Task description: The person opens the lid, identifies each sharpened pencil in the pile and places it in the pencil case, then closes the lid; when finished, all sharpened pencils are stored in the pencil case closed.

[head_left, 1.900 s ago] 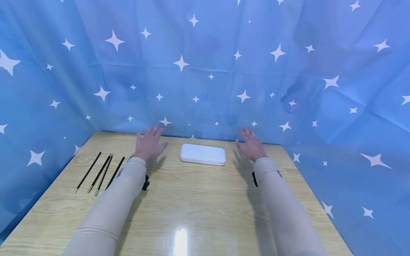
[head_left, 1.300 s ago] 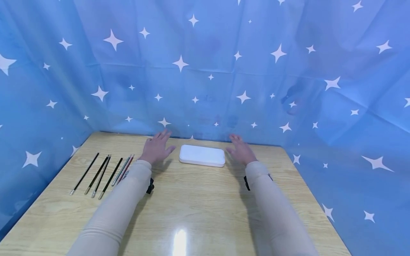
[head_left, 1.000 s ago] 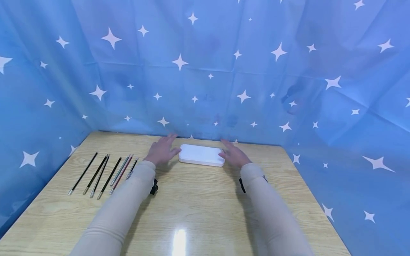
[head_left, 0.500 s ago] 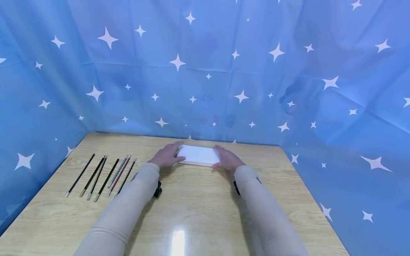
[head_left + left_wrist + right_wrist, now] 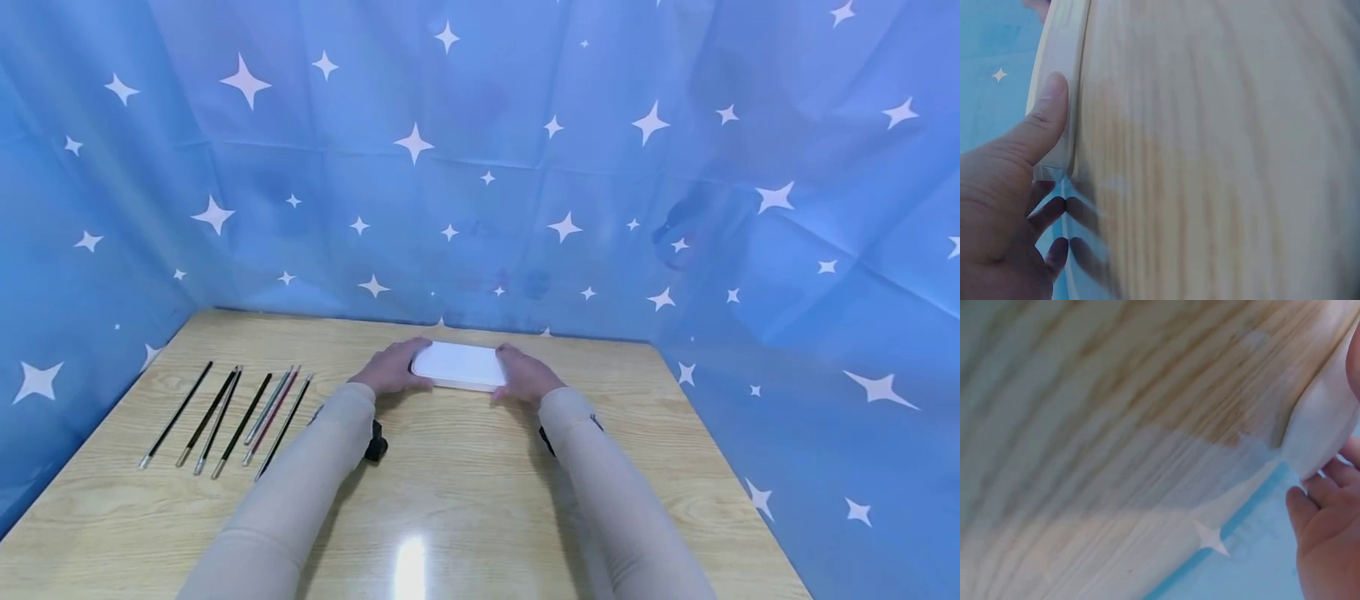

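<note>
A flat white case with rounded corners lies at the back of the wooden table, near the curtain. My left hand grips its left end, the thumb along the near side in the left wrist view, where the case shows as a pale strip. At the opposite end, my right hand holds on with the thumb in front and the fingers behind. The right wrist view shows the curled fingers of that hand at the rounded corner of the case.
Several pencils lie side by side on the table's left, most of them dark, such as the black pencil, plus a red pencil and a bluish-green pencil. A blue star-printed curtain surrounds the back and sides of the table.
Both hands have come inward from either side of the white case and taken hold of its ends. The case has shifted slightly leftward in the view, as have the pencils.
</note>
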Demonstrator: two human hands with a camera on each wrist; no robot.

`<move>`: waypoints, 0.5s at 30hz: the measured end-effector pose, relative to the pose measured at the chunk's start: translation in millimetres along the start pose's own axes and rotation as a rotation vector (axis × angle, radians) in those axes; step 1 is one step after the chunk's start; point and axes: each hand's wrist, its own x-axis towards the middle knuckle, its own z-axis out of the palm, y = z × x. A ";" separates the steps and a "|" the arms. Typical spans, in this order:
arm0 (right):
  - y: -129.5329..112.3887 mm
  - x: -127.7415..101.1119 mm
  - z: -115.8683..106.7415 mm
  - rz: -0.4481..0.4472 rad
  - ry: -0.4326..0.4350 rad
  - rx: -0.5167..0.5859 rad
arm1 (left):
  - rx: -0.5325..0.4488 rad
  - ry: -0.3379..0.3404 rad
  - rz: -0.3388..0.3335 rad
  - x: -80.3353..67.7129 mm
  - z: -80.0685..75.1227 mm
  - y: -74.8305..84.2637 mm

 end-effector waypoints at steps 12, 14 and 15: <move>-8.8 6.6 4.0 0.000 0.030 -0.056 | -0.090 0.046 -0.004 3.9 7.8 -10.6; -7.9 6.8 4.2 -0.006 0.039 -0.082 | -0.101 0.058 -0.006 5.0 10.3 -12.1; -7.4 6.7 3.9 -0.008 0.041 -0.092 | -0.107 0.066 -0.005 5.3 11.2 -12.2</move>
